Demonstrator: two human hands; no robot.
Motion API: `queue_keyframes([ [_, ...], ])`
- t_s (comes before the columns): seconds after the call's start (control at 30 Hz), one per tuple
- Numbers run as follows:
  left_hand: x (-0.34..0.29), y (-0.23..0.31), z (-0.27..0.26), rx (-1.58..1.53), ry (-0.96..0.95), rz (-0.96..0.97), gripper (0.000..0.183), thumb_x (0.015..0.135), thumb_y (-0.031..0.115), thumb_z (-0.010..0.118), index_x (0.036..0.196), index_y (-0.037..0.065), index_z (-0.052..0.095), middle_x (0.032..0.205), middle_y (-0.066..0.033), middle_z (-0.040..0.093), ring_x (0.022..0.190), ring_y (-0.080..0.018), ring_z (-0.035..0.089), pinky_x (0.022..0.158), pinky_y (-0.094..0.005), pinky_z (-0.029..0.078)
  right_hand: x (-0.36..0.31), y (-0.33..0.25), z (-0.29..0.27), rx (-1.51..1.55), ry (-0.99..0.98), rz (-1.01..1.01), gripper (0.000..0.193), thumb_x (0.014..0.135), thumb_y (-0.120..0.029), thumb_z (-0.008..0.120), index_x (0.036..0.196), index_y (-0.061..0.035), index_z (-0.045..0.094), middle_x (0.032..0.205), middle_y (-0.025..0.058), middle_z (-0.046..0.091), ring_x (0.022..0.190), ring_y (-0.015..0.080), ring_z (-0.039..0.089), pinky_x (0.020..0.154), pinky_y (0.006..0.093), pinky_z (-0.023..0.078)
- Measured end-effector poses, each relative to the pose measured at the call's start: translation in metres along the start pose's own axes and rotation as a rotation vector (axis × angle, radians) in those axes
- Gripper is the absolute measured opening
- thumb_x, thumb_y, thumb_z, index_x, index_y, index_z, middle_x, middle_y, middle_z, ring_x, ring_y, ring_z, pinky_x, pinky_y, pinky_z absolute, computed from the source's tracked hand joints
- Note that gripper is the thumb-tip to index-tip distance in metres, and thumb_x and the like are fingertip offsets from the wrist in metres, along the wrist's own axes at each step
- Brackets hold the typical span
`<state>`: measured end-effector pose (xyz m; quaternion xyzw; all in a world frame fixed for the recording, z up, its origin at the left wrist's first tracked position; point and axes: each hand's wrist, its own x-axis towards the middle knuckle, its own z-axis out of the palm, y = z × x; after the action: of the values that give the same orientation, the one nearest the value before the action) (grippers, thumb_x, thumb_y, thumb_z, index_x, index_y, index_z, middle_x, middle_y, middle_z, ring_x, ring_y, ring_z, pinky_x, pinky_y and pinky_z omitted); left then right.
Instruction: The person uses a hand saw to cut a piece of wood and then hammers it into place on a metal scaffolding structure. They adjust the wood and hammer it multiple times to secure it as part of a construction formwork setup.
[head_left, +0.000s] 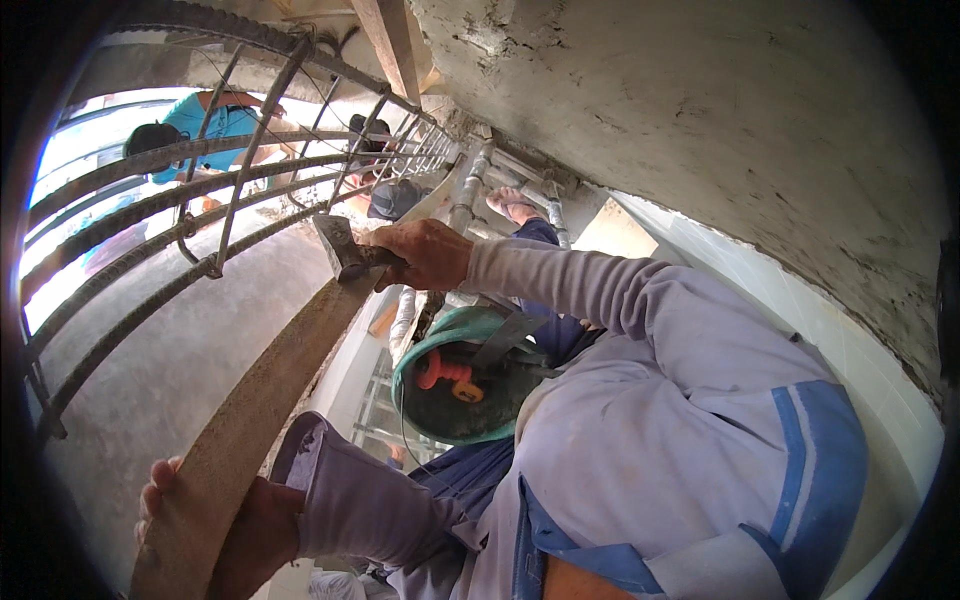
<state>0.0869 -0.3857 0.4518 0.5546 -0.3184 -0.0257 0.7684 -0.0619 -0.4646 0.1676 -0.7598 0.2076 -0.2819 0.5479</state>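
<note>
My left hand wraps round the lower end of a long wooden plank, its fingertips showing over the far edge. The plank slants up and away to the right, beside the steel bars. My right hand is closed on a hammer, gripping it close to the metal head. That head sits at the plank's upper end; whether it touches the wood I cannot tell. Below my right forearm is a green bucket, holding an orange-red tool and a flat dark blade.
A cage of ribbed steel bars runs along the left. A rough concrete face overhangs at the upper right. Beyond the bars, a person in a turquoise top bends over; a dark cap shows nearby. Metal scaffold tubes stand behind my right hand.
</note>
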Motion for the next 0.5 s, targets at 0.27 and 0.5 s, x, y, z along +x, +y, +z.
queue_keyframes([
  [0.27,-0.003,-0.045,0.005,-0.036,0.01,-0.003,0.082,0.084,0.068,0.043,0.128,0.0,0.036,0.105,-0.0211,0.056,0.093,-0.0342,0.06,0.083,-0.049,0.05,0.016,0.016,0.0,-0.143,0.103,-0.007,0.035,0.084,-0.034,0.065,0.103,-0.0052,0.059,0.083,0.0141,0.062,0.076,0.0302,0.063,0.068,0.0381,0.049],
  [0.5,0.016,0.04,0.032,0.149,0.077,0.07,0.068,0.094,0.05,0.035,0.136,-0.003,0.026,0.122,-0.0244,0.048,0.111,-0.0363,0.052,0.095,-0.0481,0.045,0.013,-0.008,-0.007,-0.146,-0.001,0.116,0.043,0.074,-0.037,0.073,0.102,-0.006,0.06,0.08,0.0148,0.063,0.074,0.0312,0.063,0.065,0.0398,0.049],
])
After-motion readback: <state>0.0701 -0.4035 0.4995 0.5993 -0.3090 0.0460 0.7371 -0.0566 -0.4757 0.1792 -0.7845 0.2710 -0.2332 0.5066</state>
